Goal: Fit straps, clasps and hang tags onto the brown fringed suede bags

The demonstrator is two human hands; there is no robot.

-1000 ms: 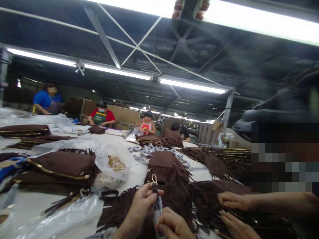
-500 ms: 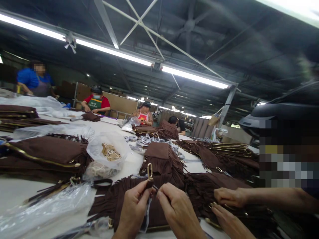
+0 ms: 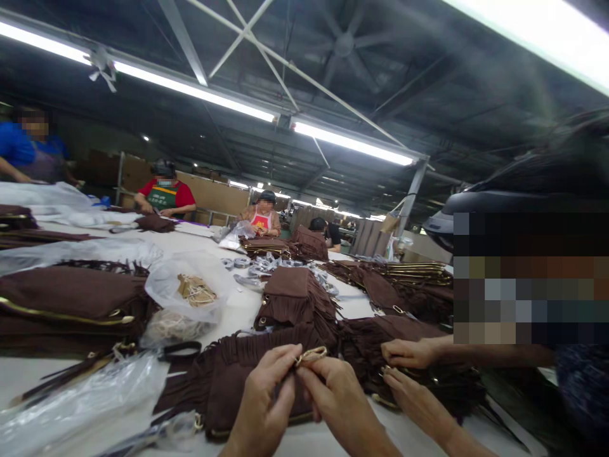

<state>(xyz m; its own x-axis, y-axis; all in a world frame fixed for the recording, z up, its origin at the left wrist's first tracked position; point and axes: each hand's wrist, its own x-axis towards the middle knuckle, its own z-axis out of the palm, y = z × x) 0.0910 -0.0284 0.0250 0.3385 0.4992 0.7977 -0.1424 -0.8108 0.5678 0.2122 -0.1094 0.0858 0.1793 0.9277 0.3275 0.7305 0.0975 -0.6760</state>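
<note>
My left hand (image 3: 264, 400) and my right hand (image 3: 335, 400) meet low in the middle of the view. Both pinch a small gold clasp (image 3: 310, 355) that lies tipped sideways between their fingertips. Under them lies a brown fringed bag (image 3: 247, 377) on the white table (image 3: 61, 374). A co-worker's two hands (image 3: 409, 374) rest on another brown fringed bag (image 3: 419, 355) just to the right of mine.
Stacks of brown bags (image 3: 71, 298) lie at left, more at back right (image 3: 404, 279). A clear plastic bag of tags (image 3: 188, 295) sits mid-table, crumpled plastic (image 3: 80, 406) at front left. Several people work along the far side.
The gold clasp stood upright in my left hand a second ago; now it lies sideways, pinched by both hands. My right hand rose to meet the left. The view shifted right.
</note>
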